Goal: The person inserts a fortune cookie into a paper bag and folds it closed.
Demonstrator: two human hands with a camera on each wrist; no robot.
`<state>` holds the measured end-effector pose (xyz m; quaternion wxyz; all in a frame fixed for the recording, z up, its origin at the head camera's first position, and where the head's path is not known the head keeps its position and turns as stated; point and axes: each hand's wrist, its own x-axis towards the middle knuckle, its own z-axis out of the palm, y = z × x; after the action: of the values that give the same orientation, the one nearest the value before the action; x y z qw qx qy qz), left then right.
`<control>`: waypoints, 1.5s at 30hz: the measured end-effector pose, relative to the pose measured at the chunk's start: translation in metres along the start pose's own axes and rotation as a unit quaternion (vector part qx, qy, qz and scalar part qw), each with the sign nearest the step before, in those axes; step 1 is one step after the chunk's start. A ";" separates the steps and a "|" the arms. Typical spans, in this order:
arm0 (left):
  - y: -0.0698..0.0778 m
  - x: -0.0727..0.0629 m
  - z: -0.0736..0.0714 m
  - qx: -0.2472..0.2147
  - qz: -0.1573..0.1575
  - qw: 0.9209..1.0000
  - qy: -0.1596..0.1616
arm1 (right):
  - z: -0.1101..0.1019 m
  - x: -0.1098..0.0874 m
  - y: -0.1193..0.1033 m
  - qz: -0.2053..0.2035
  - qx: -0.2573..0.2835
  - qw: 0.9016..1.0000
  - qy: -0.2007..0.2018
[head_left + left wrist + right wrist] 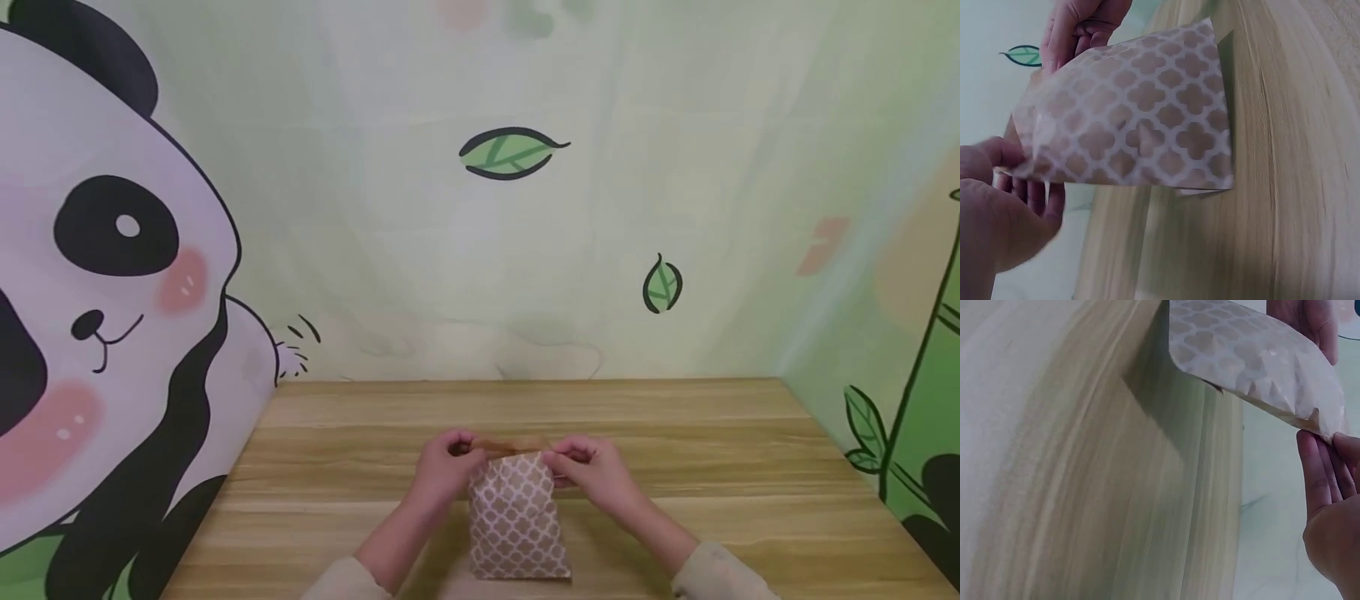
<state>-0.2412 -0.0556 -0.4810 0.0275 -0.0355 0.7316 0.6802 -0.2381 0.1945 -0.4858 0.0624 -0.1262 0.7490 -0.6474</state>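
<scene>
A brown paper bag (519,521) with a white lattice pattern stands on the table in the head view, its mouth at the top. My left hand (448,467) pinches the left corner of the mouth between thumb and fingers. At the opposite corner my right hand (592,471) pinches the paper the same way. Plain brown paper of the bag's far side shows between the hands. The left wrist view shows the patterned face of the bag (1147,112) bulging out. In the right wrist view the bag's side edge runs down to the fingertips (1329,440). The bag's inside is hidden.
The wood-grain table (337,417) spreads around the bag. Behind it hangs a pale green backdrop (375,208) printed with a panda (135,333) and leaves (513,154). More backdrop closes in both sides of the table.
</scene>
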 end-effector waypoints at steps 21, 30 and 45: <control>-0.010 -0.008 -0.013 0.002 0.166 0.978 -0.124 | -0.006 -0.003 -0.012 -0.070 -0.035 0.996 0.033; -0.009 -0.004 -0.008 0.062 0.153 0.983 -0.076 | -0.008 0.002 -0.007 -0.046 -0.015 0.999 0.025; -0.007 0.001 -0.004 0.082 0.130 0.985 -0.079 | 0.003 0.010 0.000 0.001 -0.004 1.000 0.005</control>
<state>-0.2412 -0.0601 -0.4875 -0.0002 0.1161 0.7790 0.6162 -0.2472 0.1886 -0.4856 0.0584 -0.1225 0.7519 -0.6451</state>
